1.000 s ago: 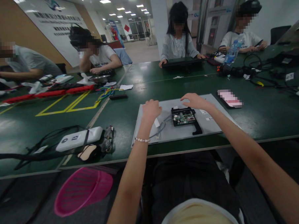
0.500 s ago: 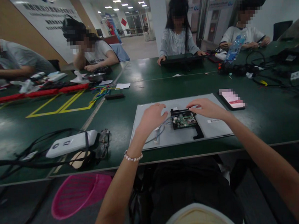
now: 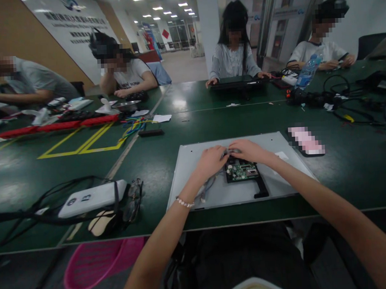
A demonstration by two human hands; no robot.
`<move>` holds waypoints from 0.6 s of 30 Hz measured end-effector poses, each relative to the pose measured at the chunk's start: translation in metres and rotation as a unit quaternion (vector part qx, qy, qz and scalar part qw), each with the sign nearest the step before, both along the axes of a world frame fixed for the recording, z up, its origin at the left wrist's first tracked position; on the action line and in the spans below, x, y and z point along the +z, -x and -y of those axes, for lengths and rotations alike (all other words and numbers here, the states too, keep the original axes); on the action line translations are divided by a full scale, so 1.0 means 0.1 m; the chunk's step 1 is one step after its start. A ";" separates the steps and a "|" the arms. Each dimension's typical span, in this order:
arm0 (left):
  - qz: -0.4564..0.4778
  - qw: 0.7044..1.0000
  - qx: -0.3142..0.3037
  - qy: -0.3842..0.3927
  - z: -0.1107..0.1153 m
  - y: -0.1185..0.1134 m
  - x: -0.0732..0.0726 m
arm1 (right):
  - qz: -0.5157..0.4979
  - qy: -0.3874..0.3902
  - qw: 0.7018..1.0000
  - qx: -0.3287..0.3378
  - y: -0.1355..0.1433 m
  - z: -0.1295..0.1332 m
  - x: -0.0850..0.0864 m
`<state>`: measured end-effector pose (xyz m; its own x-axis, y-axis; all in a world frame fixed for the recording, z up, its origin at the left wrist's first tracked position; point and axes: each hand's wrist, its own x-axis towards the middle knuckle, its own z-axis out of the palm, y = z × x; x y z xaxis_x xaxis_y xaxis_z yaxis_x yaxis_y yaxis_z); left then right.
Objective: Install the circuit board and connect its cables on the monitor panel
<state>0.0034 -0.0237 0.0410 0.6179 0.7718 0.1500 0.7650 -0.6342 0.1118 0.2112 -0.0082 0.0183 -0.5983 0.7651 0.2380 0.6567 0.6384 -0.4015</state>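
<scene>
A flat grey-white panel [image 3: 187, 170] lies on the green table in front of me. On it rests a black bracket [image 3: 262, 187] bearing a green circuit board [image 3: 242, 171]. At the board's far edge, my left hand [image 3: 213, 160] has its fingertips drawn together, almost meeting those of my right hand [image 3: 249, 151]. Both sets of fingers are closed around a small greyish piece [image 3: 231, 151], too covered to name. Thin grey wires [image 3: 210, 183] run from the board's left side, partly hidden under my left wrist.
A phone [image 3: 306, 141] lies right of the panel. On the left are a white power bank [image 3: 92, 199] with black cables and a pair of glasses [image 3: 133, 200]. A pink basket [image 3: 89, 266] stands below the table edge. Several people sit across the table.
My hands, apart before on either side of the bracket, have come together at its far edge, their fingers closing. The view has tilted slightly upward.
</scene>
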 end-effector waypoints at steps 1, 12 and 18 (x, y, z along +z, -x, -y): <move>0.002 1.000 -0.007 0.002 0.02 0.00 -0.01 | 0.007 -0.002 1.000 0.003 0.03 0.01 -0.01; 0.021 0.999 -0.024 -0.034 0.04 -0.11 -0.20 | -0.020 -0.051 0.998 -0.013 0.04 0.08 -0.17; 0.064 0.997 -0.045 -0.029 0.01 -0.10 -0.26 | -0.074 -0.061 0.995 -0.027 0.03 0.02 -0.25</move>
<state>0.0133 -0.0249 0.0153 0.6567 0.7026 0.2742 0.6871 -0.7072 0.1664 0.2079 -0.0099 -0.0070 -0.5091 0.7548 0.4136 0.6310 0.6541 -0.4171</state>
